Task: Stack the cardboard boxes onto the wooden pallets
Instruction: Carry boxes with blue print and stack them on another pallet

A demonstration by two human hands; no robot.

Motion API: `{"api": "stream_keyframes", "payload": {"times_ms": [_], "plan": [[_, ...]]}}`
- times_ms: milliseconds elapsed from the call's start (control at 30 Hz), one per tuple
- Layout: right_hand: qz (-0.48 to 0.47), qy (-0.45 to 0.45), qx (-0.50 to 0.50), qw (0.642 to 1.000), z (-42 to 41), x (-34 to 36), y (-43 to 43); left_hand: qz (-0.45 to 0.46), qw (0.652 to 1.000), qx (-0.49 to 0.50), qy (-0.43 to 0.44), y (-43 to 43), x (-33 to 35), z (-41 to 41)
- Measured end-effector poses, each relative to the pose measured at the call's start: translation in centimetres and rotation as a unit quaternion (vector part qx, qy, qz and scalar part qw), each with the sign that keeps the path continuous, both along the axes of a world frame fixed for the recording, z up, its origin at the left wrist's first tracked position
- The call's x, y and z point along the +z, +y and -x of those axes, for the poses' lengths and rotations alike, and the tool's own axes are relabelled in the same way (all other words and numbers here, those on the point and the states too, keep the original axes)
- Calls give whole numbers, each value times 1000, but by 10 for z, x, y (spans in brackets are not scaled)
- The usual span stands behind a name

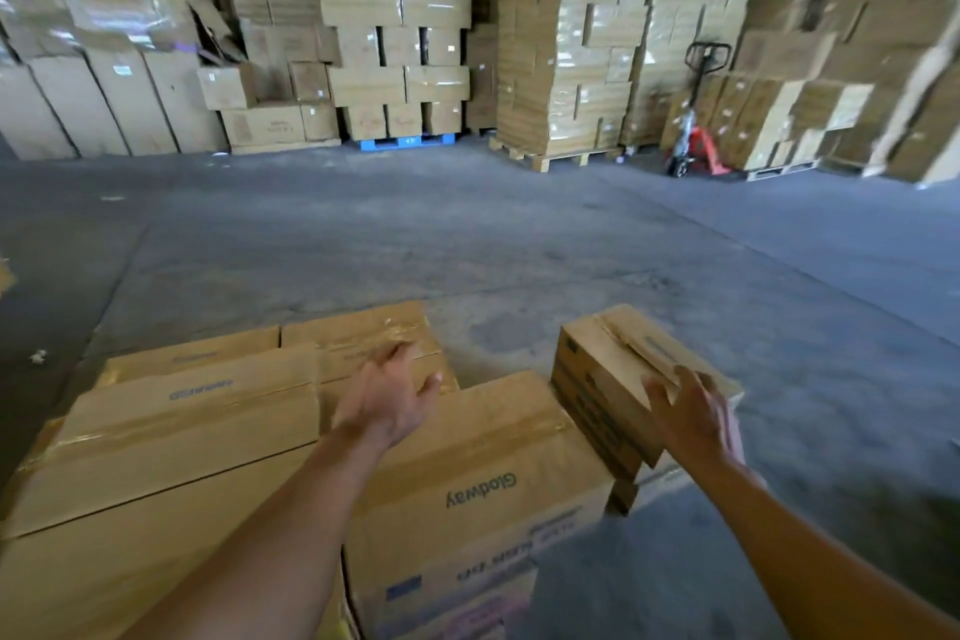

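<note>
Hands first: both were spread, neither gripping anything. My left hand (387, 395) hovered above the stack (171, 431) of boxes in front of me, and my right hand (693, 418) lay flat on the near end of the loose box (608, 369). That box sat tilted just right of the stack, its long axis running away from me, slightly leftward. I judged the right hand nearer, so the left would have to cross for the far end

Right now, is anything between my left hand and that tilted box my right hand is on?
Nothing visible stands in the way. The left hand hovers open above the stacked boxes, and only the top of the Glodway box lies below the path to the tilted box, where the right hand rests.
</note>
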State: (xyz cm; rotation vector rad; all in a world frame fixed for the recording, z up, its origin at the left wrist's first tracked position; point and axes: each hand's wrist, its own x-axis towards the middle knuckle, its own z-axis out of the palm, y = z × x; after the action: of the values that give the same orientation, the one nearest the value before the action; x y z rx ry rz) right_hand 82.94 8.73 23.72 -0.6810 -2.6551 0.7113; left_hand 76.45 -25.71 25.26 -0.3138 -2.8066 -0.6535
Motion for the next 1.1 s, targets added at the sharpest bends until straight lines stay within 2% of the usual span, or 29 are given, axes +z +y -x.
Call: {"api": "stream_keyframes", "payload": {"times_ms": [300, 500, 700, 900, 1100], "plan": [[38, 1, -108, 993, 7, -30, 202, -24, 995, -94, -16, 239, -11, 73], [53, -74, -133, 987, 40, -54, 309, -15, 989, -142, -40, 376, -35, 118], [95, -111, -127, 981, 111, -100, 341, 20, 987, -137, -86, 427, -79, 190], [147, -165, -136, 966, 198, -184, 343, 62, 980, -130, -136, 453, -161, 314], [210, -254, -198, 923, 288, -284, 337, 69, 967, -136, -206, 480, -270, 457]]}}
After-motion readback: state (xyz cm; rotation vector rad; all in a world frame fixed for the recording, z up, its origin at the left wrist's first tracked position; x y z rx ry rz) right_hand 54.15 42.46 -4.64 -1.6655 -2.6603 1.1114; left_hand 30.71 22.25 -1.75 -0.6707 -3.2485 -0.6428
